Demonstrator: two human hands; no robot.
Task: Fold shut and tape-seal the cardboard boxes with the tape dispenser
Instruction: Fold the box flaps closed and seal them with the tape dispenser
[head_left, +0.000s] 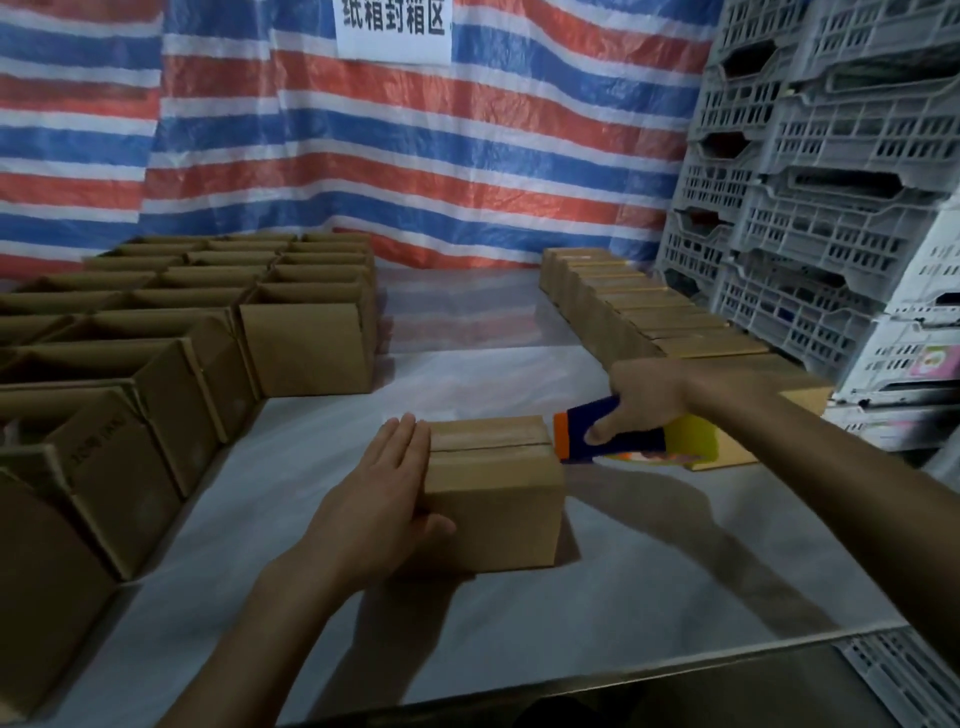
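Observation:
A small cardboard box (493, 488) stands in the middle of the table, its top flaps folded down with the seam showing across the top. My left hand (382, 499) lies flat against the box's left side, fingers straight, thumb at the front face. My right hand (644, 400) grips the blue and orange tape dispenser (613, 436), whose yellow roll housing shows behind the hand. The dispenser's orange front end sits at the box's upper right edge, beside the end of the seam.
Several open-topped cardboard boxes (171, 332) crowd the table's left side. A row of closed boxes (649, 306) runs along the right, by stacked grey plastic crates (810, 208). A striped tarp hangs behind. The white table's (519, 623) front edge is near me.

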